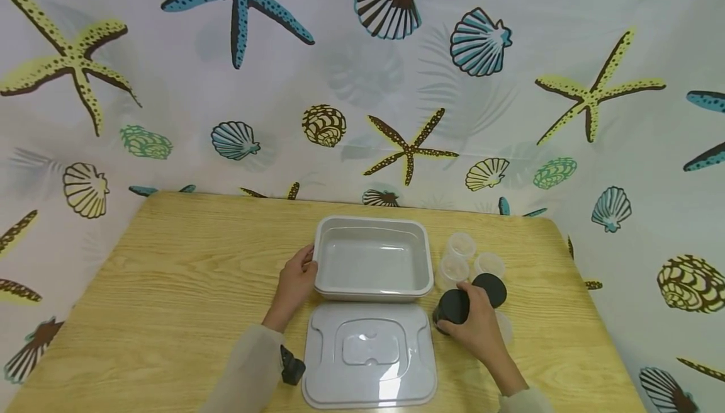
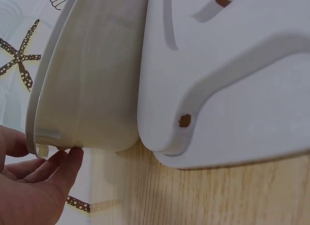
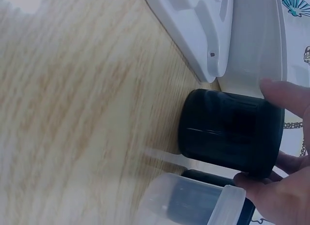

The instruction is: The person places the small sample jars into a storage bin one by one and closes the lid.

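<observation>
A pale, rectangular plastic tub [image 1: 368, 265] stands at mid-table, its open side up. My left hand [image 1: 296, 281] grips the tub's left rim. In the left wrist view, the fingers [image 2: 68, 169] curl under that rim with the thumb at its outer side. Right of the tub, my right hand [image 1: 478, 325] holds a black cylindrical jar [image 1: 453, 307] between thumb and fingers. The right wrist view shows this jar [image 3: 230, 130] from the side, close to the tabletop. In front of the tub lies a pale lid [image 1: 370, 381] with a moulded handle.
Several clear plastic cups [image 1: 461, 245] cluster at the tub's right. Another black round-topped jar [image 1: 490, 288] is just behind the right hand. The wooden table [image 1: 187, 274] ends at a patterned cloth backdrop [image 1: 328, 180]. A small black device [image 1: 291, 366] is on the left wrist.
</observation>
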`<state>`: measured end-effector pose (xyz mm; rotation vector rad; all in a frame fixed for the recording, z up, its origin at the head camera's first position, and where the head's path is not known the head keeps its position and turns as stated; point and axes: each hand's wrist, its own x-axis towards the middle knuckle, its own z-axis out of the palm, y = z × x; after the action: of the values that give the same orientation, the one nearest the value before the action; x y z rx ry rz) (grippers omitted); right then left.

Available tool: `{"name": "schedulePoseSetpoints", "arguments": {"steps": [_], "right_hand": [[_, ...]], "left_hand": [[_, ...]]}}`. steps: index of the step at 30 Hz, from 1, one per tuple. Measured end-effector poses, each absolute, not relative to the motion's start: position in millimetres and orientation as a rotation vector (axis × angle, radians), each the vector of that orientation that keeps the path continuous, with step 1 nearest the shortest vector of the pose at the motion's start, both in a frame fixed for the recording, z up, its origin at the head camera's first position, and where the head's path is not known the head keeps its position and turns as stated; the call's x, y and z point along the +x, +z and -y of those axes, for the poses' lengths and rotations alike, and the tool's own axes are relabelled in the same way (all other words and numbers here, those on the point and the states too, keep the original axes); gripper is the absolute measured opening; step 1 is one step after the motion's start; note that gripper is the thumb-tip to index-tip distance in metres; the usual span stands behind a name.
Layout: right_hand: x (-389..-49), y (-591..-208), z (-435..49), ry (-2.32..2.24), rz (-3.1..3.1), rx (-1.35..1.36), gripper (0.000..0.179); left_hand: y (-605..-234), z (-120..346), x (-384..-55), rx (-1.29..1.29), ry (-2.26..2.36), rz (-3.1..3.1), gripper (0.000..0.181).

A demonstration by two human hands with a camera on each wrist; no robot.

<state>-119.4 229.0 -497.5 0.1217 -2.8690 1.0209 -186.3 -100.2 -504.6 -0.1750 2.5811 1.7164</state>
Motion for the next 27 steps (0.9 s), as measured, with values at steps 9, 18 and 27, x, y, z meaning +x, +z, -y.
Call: {"name": "schedulePoseSetpoints", "arguments": {"steps": [9, 18, 27], "right_hand": [[-116.6, -493.5, -229.0, 1.059, 2.925, 0.074, 0.079], [-116.0, -494.7, -228.5, 1.063, 2.904, 0.049, 0.077], [-115.4, -492.2, -227.3, 1.064, 2.895, 0.033, 0.075]], "left_hand": [[-506.1, 98.9, -185.7, -0.205, 1.727, -2.564, 0.045], [-506.5, 97.8, -185.2, -0.203, 1.724, -2.561, 0.046], [-504.6, 96.8, -185.2, -0.232, 1.731, -2.533, 0.046]]}}
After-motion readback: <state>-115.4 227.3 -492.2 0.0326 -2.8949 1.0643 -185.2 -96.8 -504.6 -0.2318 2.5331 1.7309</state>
